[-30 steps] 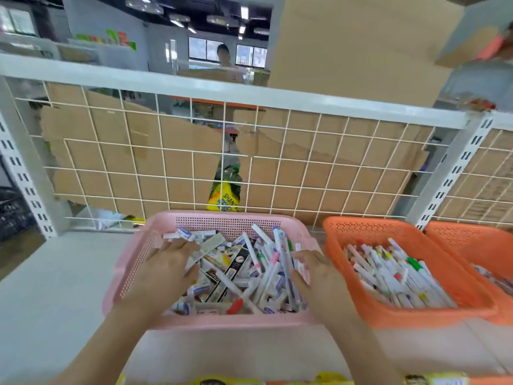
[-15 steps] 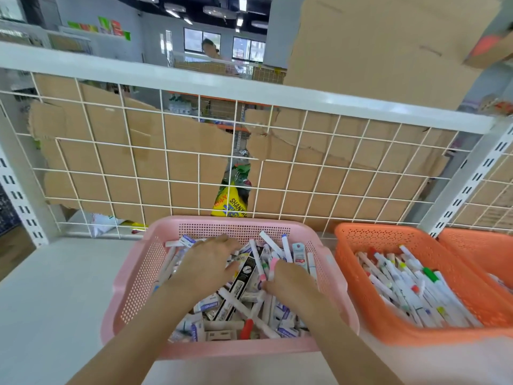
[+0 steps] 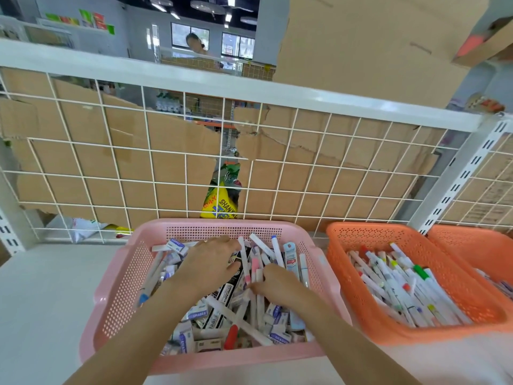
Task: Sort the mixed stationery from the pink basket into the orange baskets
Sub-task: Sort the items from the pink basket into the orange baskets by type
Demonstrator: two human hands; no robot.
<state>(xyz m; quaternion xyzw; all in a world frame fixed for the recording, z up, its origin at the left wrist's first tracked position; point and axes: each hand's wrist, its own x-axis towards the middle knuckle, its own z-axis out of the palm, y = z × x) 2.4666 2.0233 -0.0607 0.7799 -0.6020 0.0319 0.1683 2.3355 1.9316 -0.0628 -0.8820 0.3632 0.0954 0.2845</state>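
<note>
White surface (image 3: 41,287): left hand (image 3: 208,262) spread, right hand (image 3: 277,284) grip unclear, sifting pink plastic basket (image 3: 222,225); next, white marker pens (image 3: 245,259) to orange plastic basket (image 3: 388,227)

White shelf (image 3: 50,295) carries a pink basket (image 3: 125,287), with two orange baskets (image 3: 347,273) just beside it, touching each other.

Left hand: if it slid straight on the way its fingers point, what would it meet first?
Probably the white marker with the pink band, lying just beyond the fingertips of the left hand; past it, the far wall of the pink plastic basket. Depth is unclear.
</note>
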